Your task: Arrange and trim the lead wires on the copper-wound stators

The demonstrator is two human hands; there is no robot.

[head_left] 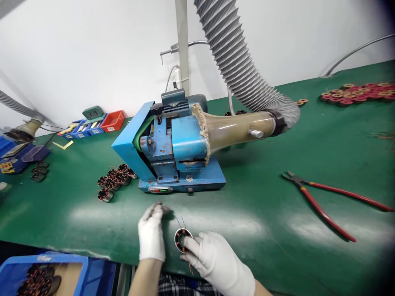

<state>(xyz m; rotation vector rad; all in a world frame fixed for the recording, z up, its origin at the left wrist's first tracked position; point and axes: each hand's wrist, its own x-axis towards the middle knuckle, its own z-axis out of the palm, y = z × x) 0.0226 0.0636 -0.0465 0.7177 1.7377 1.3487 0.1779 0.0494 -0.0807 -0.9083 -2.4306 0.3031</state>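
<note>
The right hand (220,261), gloved in white, is holding a wound motor stator (182,240) over the near edge of the table (256,213), its thumb and fingers closing on the ring while thin wire ends are sticking out. The left hand (152,232), also gloved, is hovering just beside it at ten o'clock, fingertips drawing together near a dark blur; whether they are gripping anything, I cannot tell.

Taking the hands as the dial's centre, a blue belt-driven machine (189,142) is standing at twelve o'clock on the glossy green surface, which is reflecting pale light. A cluster of stators (113,183) is sitting at ten o'clock, beside the machine's base. Red-handled pliers (319,205) are lying open towards three o'clock. A blue crate (82,273) is holding more stators at about eight o'clock, below the table edge.

Farther out, a red bin (112,121) and a digital clock (93,112) are resting near eleven o'clock. A grey corrugated hose (237,53) is rising from the machine's duct (236,129) at one o'clock, and red-and-tan rings (359,93) are spreading at two, before a white wall (123,53).
</note>
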